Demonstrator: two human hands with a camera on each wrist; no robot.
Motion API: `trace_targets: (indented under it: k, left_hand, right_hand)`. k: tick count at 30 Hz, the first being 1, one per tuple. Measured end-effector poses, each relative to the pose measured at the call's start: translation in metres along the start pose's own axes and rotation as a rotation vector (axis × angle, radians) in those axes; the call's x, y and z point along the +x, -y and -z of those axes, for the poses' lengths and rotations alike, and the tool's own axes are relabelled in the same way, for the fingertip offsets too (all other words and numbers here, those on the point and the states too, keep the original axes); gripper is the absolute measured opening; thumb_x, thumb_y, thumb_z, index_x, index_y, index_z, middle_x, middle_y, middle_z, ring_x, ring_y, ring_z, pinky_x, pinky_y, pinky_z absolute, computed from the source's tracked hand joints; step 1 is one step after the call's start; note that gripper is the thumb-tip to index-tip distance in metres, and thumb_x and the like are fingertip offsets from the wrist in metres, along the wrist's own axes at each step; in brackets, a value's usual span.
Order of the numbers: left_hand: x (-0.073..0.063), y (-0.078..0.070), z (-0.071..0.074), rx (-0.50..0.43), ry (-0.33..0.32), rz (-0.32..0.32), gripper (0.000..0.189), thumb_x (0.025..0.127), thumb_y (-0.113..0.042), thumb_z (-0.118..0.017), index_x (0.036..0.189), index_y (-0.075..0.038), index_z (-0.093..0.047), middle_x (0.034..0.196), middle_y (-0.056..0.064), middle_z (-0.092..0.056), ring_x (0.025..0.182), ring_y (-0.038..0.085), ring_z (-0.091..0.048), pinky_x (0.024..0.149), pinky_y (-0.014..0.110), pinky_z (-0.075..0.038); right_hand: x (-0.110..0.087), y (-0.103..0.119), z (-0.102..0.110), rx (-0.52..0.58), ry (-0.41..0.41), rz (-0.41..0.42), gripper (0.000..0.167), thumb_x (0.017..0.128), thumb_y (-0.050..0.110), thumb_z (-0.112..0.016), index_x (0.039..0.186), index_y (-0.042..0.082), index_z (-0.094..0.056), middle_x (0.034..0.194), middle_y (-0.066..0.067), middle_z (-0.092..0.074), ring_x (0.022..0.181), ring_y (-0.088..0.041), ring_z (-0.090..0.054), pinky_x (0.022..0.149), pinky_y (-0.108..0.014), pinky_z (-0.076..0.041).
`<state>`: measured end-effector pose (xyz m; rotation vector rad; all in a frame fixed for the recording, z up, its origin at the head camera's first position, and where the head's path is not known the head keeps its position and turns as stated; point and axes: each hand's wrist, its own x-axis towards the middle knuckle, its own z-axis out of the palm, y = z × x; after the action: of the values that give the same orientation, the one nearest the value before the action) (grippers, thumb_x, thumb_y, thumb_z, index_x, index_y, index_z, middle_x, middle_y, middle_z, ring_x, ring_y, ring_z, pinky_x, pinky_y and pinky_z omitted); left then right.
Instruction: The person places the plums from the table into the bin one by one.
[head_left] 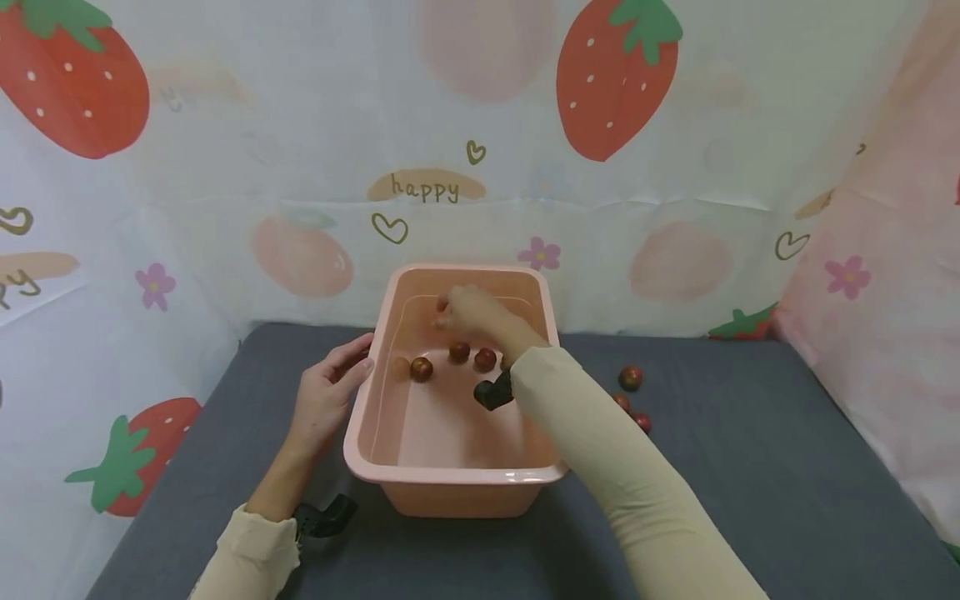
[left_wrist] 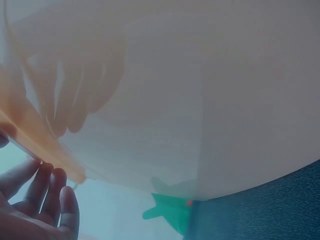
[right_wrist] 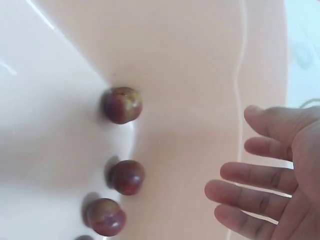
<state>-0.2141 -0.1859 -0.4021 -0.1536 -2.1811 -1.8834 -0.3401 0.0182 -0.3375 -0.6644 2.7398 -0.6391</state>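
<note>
A pink plastic basin [head_left: 457, 476] stands on the dark cloth, with several reddish plums on its floor near the far wall, among them one plum [head_left: 422, 369] at the left and another plum [right_wrist: 122, 105] close to the wall. My right hand [head_left: 480, 317] is over the far end inside the basin. In the right wrist view its fingers [right_wrist: 250, 195] are spread and relaxed, holding nothing, apart from the plums. My left hand [head_left: 322, 396] touches the basin's left rim from outside. Its fingers [left_wrist: 37, 192] lie against the rim's edge, gently bent.
To the right of the basin, several plums [head_left: 631, 377] lie on the grey tablecloth [head_left: 750, 467], some partly hidden by the right sleeve [head_left: 600, 450]. A curtain [head_left: 480, 125] printed with strawberries hangs directly behind the basin and along both sides.
</note>
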Motion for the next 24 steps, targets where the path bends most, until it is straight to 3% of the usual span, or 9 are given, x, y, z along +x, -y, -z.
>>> trace_targets:
  k: [4, 12, 18, 24]
  left_hand:
    - [0.000, 0.001, 0.000, 0.016, 0.005, -0.004, 0.042, 0.098, -0.015, -0.058, 0.137, 0.000, -0.054, 0.133, 0.023, -0.056, 0.104, -0.009, -0.059, 0.085, 0.010, -0.051]
    - [-0.001, 0.002, 0.000, 0.034, 0.007, 0.007, 0.043, 0.098, -0.016, -0.059, 0.138, -0.001, -0.054, 0.134, 0.023, -0.056, 0.102, -0.010, -0.059, 0.085, 0.009, -0.051]
    - [-0.002, -0.001, 0.002, 0.021, 0.005, 0.018, 0.043, 0.097, -0.014, -0.059, 0.138, -0.002, -0.054, 0.133, 0.021, -0.056, 0.102, -0.010, -0.059, 0.085, 0.009, -0.050]
    - [0.000, -0.002, 0.002, 0.018, 0.023, 0.002, 0.043, 0.097, -0.014, -0.059, 0.138, -0.002, -0.054, 0.132, 0.019, -0.057, 0.103, -0.010, -0.059, 0.085, 0.009, -0.050]
  right_hand:
    - [0.000, 0.004, 0.004, -0.007, -0.039, 0.053, 0.042, 0.096, 0.030, -0.059, 0.131, 0.007, -0.058, 0.118, -0.007, -0.065, 0.102, -0.020, -0.059, 0.097, -0.035, -0.049]
    - [-0.014, 0.018, 0.027, 0.079, -0.081, 0.123, 0.043, 0.095, 0.034, -0.063, 0.129, 0.008, -0.059, 0.108, -0.008, -0.064, 0.094, -0.021, -0.061, 0.084, -0.034, -0.052]
    - [-0.041, 0.022, 0.058, 0.084, -0.131, 0.191, 0.036, 0.096, 0.030, -0.062, 0.124, 0.009, -0.063, 0.109, -0.008, -0.066, 0.096, -0.021, -0.061, 0.082, -0.034, -0.052]
    - [-0.076, 0.009, 0.082, 0.074, -0.210, 0.248, 0.034, 0.095, 0.030, -0.063, 0.120, 0.008, -0.066, 0.107, -0.009, -0.068, 0.091, -0.024, -0.063, 0.077, -0.035, -0.054]
